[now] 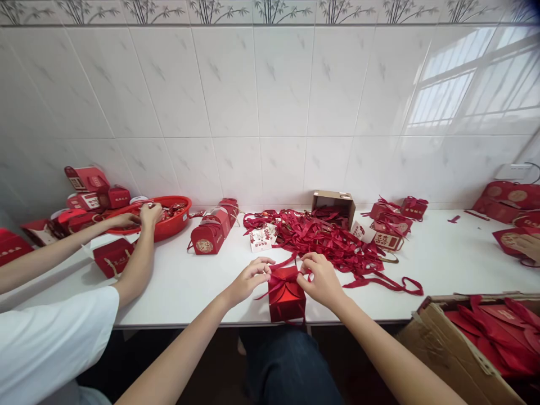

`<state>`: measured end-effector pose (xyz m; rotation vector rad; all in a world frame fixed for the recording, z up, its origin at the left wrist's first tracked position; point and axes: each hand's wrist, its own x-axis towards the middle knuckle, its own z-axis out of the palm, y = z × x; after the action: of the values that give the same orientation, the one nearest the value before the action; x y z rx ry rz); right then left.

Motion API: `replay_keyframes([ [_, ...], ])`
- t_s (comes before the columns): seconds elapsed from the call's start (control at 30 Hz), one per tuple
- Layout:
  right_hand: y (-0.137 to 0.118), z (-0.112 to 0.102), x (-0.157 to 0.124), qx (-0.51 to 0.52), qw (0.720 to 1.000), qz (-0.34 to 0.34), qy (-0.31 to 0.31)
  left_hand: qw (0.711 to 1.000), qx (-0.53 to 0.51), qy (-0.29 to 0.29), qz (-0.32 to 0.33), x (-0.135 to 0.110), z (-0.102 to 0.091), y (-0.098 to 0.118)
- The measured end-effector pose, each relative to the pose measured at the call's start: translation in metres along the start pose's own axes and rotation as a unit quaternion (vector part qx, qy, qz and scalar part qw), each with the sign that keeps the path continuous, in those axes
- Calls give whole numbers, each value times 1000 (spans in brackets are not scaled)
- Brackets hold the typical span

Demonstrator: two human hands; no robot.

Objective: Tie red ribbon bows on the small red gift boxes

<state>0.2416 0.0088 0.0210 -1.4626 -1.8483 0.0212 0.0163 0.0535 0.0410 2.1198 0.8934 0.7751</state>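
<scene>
White table [177, 289]; red box [287, 306] between fingers [260, 270].

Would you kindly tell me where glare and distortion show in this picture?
In the head view, a window reflection glares on the tiled wall at upper right; in the head view, tile lines splay outward at left; and, same view, the red box catches a soft sheen.

White table [185, 292]. Along back edge, left to right: red basin [172, 226]; row of handled boxes [208, 233]; ribbon heap [314, 233]; open carton [333, 196]; small box cluster [390, 222]. Front edge, middle: red gift box [287, 306].
</scene>
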Motion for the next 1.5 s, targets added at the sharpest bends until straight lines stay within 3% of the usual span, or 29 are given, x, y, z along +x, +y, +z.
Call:
replay_keyframes([
  [0.07,2,2,-2,-14,1000,-9,7,1000,2,-1,-6,2,0,-2],
  [0.33,12,-1,-9,-14,999,-28,-14,973,231,11,22,-11,-13,-12],
  [0.53,15,-2,-12,30,999,-13,-22,942,327,69,40,-21,-5,-23],
  [0.63,25,0,-16,168,982,8,-90,958,271,87,33,-22,2,-37],
  [0.77,36,17,-27,344,910,41,-227,993,91,70,21,-16,18,-51],
  [0.9,41,26,-29,371,901,39,-222,995,-38,89,17,-7,33,-51],
  [1.0,57,5,-20,346,926,76,-132,985,-74,157,2,-8,42,-56],
  [1.1,91,-33,-9,273,938,194,86,983,-24,173,-52,-16,47,-74],
  [1.17,120,-57,-2,176,896,298,279,981,3,175,-88,-22,50,-89],
  [1.23,151,-75,6,58,809,380,445,976,11,185,-111,-24,52,-102],
  [1.27,166,-81,11,19,765,409,497,974,14,190,-119,-24,53,-106],
  [1.3,181,-86,15,1,733,429,527,973,19,195,-123,-23,53,-108],
  [1.37,206,-88,21,18,715,445,538,971,35,201,-129,-22,54,-110],
  [1.5,222,-68,32,79,766,415,485,973,98,171,-122,-18,52,-110],
])
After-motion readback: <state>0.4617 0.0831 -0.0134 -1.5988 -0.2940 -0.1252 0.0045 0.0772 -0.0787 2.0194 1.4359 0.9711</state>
